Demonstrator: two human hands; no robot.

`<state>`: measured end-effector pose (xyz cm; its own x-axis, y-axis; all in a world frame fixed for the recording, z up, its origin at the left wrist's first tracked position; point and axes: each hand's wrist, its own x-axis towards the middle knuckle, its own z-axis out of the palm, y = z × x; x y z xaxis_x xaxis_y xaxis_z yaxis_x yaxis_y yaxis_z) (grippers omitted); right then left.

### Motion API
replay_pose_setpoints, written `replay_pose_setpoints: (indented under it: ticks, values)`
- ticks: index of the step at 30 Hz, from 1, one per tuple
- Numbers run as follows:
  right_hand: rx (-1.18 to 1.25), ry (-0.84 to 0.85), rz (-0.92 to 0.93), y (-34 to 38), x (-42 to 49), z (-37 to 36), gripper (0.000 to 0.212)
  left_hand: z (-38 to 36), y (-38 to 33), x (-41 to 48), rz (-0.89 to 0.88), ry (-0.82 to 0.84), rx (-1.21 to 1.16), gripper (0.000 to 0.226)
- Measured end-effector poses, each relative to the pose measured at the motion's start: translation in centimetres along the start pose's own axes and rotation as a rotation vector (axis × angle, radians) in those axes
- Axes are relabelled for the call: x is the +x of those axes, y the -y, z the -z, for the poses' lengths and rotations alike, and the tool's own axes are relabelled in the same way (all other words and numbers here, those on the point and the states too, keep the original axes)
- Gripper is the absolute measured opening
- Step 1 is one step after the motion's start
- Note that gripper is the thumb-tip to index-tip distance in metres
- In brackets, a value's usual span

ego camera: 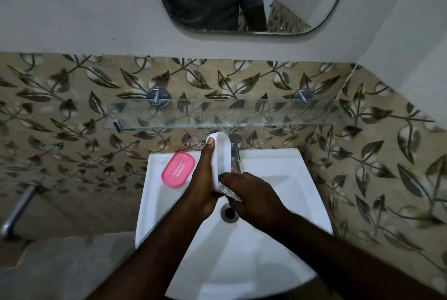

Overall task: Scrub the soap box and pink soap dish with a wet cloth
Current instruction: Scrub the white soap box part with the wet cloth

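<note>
soap box (222, 157), white, oblong, is being held on edge above the back half of the sink (278, 174); its long axis is running from the basin centre toward the sink's back edge, far end pointing at the wall and sitting just in front of the tap (235, 154). left hand (203, 178) is gripping it along the left side, thumb tip lying at the far end. right hand (254, 200) is closing around a wet cloth (229, 193) and pressing it against the box's near end, over the drain (228, 212). both hands are meeting at that end. pink soap dish (178, 169) is lying on the sink's back-left corner, long axis angling toward the back right, apart from both hands.
</note>
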<state>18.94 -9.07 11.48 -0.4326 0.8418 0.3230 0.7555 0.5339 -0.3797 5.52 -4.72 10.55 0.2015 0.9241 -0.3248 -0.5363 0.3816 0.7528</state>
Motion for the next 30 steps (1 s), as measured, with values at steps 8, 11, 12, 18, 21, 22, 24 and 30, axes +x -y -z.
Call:
replay_pose_setpoints:
  ticks: [8, 11, 12, 18, 21, 22, 24, 30]
  values:
    - [0.561, -0.137, -0.373, 1.4, 1.0, 0.9, 0.015, -0.7, -1.0, -0.5, 0.025, 0.083, 0.106, 0.068]
    - [0.916, -0.144, -0.475, 2.9, 1.9, 2.1, 0.012, -0.6, 0.6, -0.5, -0.146, 0.07, 0.125, 0.077]
    - [0.956, -0.151, -0.473, 3.5, 1.9, 2.3, 0.012, -0.6, 0.7, -0.5, -0.184, 0.068, 0.086, 0.074]
    - [0.625, -0.072, -0.283, 3.9, 0.3, 1.1, 0.03, -0.3, 0.3, -1.1, -0.109, 0.13, -0.123, 0.034]
    - [0.18, 0.041, -0.118, 1.3, -0.2, 0.4, 0.039, -0.2, -0.6, -1.3, -0.011, 0.023, -0.26, 0.034]
    - [0.065, 0.082, -0.095, 0.5, -0.2, 0.4, 0.041, -0.2, -0.9, -1.2, 0.026, -0.028, -0.297, 0.035]
    - [-0.036, 0.136, -0.08, -0.8, -0.1, 0.8, 0.042, 0.0, -1.4, -0.9, 0.087, -0.108, -0.326, 0.036]
    - [0.045, 0.075, -0.088, -0.1, 0.4, 0.5, 0.029, 1.1, -2.2, -0.9, 0.187, 0.078, -0.318, 0.044]
